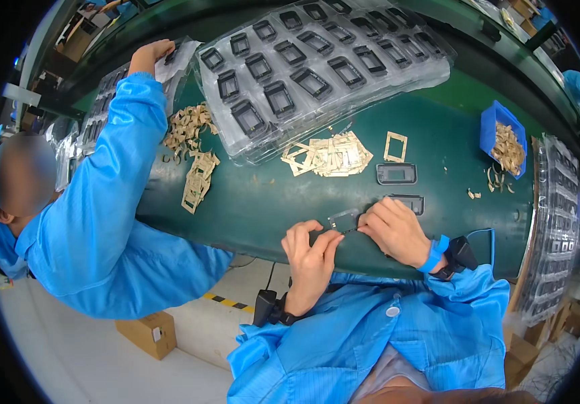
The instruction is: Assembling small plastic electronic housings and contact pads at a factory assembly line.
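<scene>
Above the table's near edge, a small dark rectangular part (pixel 344 220) with a see-through middle and small yellowish marks is pinched between my two hands. My left hand (pixel 309 254) grips its lower left side with thumb and forefinger. At its right end are the closed fingertips of my right hand (pixel 393 230). Just beyond the right hand lies a dark plastic housing (pixel 411 204), partly hidden by the knuckles. A second grey housing (pixel 396 182) with a window sits farther away. Beyond that is a single tan paper frame (pixel 387 156).
Tan paper frames (pixel 337 155) are heaped mid-table, with more frames and curled scraps to the left. A clear tray (pixel 249 145) of black housings spans the back. At right stand a blue bin (pixel 487 138) of scraps and stacked trays (pixel 552 229). A co-worker's blue sleeve (pixel 105 161) reaches across the left.
</scene>
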Demonstrator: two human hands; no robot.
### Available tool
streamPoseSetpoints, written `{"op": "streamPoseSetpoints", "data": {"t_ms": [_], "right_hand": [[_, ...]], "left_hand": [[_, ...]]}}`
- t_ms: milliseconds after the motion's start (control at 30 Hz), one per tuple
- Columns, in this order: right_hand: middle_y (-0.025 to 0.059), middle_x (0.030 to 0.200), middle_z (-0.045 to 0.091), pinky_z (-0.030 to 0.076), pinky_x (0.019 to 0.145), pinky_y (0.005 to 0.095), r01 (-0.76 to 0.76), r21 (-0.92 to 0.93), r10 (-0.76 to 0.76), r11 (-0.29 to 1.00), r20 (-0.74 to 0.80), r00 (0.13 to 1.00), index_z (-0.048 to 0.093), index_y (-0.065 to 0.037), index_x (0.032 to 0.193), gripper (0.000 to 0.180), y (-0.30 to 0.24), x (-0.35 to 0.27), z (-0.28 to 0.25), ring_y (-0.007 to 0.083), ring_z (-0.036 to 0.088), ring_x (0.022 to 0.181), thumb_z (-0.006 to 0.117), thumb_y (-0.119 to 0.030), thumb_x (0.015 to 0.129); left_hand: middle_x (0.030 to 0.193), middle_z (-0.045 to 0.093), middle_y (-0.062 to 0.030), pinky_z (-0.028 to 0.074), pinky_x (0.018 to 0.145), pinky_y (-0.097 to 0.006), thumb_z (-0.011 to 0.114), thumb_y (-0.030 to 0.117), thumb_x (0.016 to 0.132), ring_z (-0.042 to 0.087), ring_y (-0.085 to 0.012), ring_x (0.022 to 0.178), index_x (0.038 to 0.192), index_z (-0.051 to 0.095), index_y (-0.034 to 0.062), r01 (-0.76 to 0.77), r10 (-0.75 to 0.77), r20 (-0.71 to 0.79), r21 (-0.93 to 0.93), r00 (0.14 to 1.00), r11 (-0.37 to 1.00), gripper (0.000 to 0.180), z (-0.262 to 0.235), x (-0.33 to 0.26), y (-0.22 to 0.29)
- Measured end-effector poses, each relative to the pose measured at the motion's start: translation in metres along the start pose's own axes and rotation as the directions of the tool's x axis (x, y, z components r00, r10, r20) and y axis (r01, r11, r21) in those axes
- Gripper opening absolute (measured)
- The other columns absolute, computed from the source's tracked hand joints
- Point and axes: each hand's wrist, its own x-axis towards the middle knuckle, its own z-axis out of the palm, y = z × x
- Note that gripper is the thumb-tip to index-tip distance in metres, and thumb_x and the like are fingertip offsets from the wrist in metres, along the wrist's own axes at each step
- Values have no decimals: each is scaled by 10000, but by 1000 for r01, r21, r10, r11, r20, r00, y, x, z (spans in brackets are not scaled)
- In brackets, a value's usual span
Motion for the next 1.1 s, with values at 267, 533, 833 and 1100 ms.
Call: {"op": "streamPoseSetpoints", "data": {"t_ms": [267,533,833,1100], "right_hand": [[48,835,525,392,722,353,-86,-13,87,996,81,993,632,-82,892,164,5,18,-8,240,516,841,756,-160,820],[38,874,581,379,768,389,-255,114,224,960,231,947,598,-123,901,240,2,27,-15,276,540,876,802,-177,785],[-11,638,525,354,684,377,-378,57,336,924,350,875,639,-128,767,267,5,43,-19,223,519,719,880,-198,674],[15,568,513,392,592,385,-455,71,371,888,477,797,681,-100,766,260,15,60,-25,230,518,607,897,-178,646]], "left_hand": [[1102,496,-55,245,883,-430,871,259,735,417,-275,1105,838,772,152,176,-191,173,98,966,980,179,-7,25,-2],[1157,462,-41,263,903,-443,897,293,702,397,-295,1157,918,709,243,346,-356,196,86,914,934,290,-11,26,-2],[1192,448,-49,253,918,-441,872,310,746,384,-283,1153,1038,679,203,341,-336,221,16,915,940,365,-6,26,-1],[1199,449,-31,252,921,-446,846,259,772,389,-276,1163,1048,673,225,331,-309,284,-32,908,943,328,-13,28,-6]]}}
